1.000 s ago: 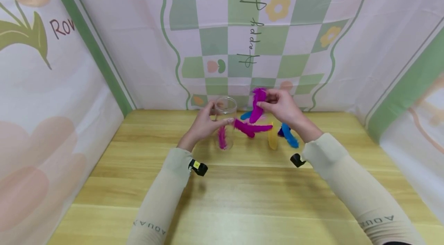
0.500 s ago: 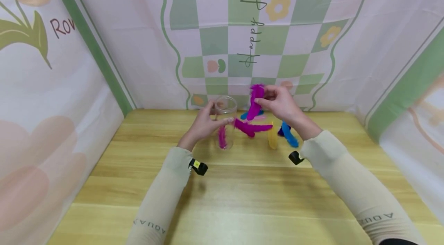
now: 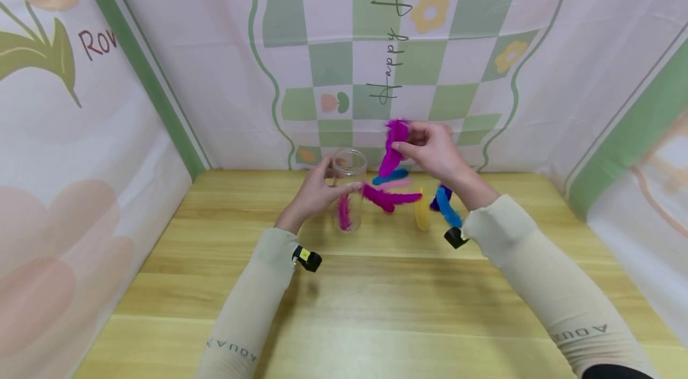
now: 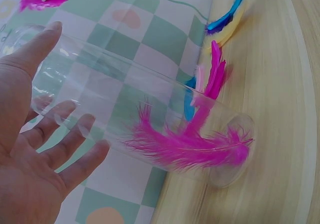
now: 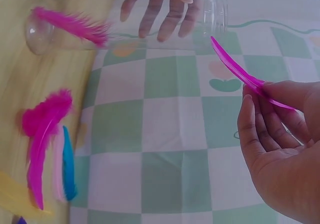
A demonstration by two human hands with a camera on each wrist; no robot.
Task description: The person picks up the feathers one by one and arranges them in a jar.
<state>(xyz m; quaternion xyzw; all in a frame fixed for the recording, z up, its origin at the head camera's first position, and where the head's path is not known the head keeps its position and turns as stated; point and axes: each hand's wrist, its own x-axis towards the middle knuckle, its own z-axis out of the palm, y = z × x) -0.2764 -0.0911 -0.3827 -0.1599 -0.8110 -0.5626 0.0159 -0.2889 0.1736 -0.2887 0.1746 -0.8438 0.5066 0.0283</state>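
— While one magenta feather point(image 3: 393, 149) hangs in midair, what do we see keeping it there?

— We see the right hand point(image 3: 436, 151) pinching it about midway between thumb and fingers, above the desk point(image 3: 365, 307) and apart from the clear jar point(image 3: 353, 173). We judge that such a hold leaves both ends free; its smoother end slants down toward the jar's side.

— And the jar itself?

— Upright on the desk, mouth up, with the left hand point(image 3: 317, 191) wrapped about it, thumb to one side and fingers to the other, probably so that it does not tip. Through the wall we make out an inner feather point(image 3: 344, 213) near the base.

— What lies farther out?

— Beside the jar, a magenta cluster point(image 3: 384, 198), with a blue feather point(image 3: 391, 176) and a pink feather point(image 3: 396, 184) behind; then a yellow feather point(image 3: 422, 213) and a second blue feather point(image 3: 447, 207), all likely within the right hand's easy reach. Checked cloth point(image 3: 330, 62) hangs beyond.

— What differs from a second ago?

— We find the right hand higher and slightly nearer the jar, uncovering more of the blue feather. Left hand and jar have held their place.
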